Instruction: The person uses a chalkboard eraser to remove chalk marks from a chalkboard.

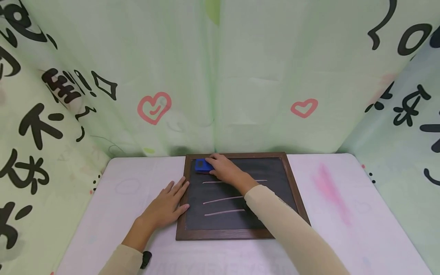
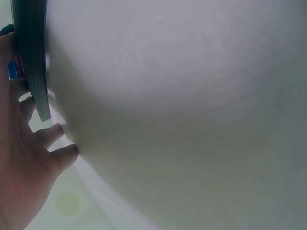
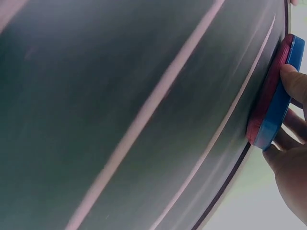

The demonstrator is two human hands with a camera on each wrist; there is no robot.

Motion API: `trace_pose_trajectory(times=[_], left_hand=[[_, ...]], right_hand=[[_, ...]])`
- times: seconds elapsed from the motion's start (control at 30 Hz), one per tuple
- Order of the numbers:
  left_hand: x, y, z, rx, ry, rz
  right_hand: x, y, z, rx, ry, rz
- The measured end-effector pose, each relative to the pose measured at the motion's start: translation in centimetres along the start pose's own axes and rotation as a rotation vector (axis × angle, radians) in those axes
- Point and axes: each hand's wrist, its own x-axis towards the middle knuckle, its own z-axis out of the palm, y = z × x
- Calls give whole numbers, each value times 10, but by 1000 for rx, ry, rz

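A blackboard in a brown wooden frame lies on the table, with several chalk lines drawn across it. My right hand grips a blackboard eraser at the board's upper left corner. In the right wrist view the eraser shows a blue back and a red pad that faces the board, with the thumb on one side and fingers on the other. My left hand rests at the board's left edge, fingers spread and straight, its fingertips on the wooden frame.
The white table extends on both sides of the board and bears a pink smudge on the right. A pale green curtain with black lettering and red hearts hangs behind and beside the table.
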Motion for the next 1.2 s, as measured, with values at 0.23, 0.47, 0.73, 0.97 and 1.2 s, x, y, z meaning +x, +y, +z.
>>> trace_pose_trajectory(times=[0.23,0.47,0.73,0.97,1.2], left_hand=[[0,2,-1,18,-14,-5],[-2,3,-4,20,-30,-16],[-1,3,-4,23,-20,-4],[-2,4,-6,22,-15,-7],[0,4,-6,17,-28,-5]], right_hand=[[6,-15,4,-77,15,-34],[8,-25,5,-135,15,-25],[5,-25,2,-151,3,-6],[-2,-14,-5,-116,-14,15],[-18,10,-10,-36,-23,45]])
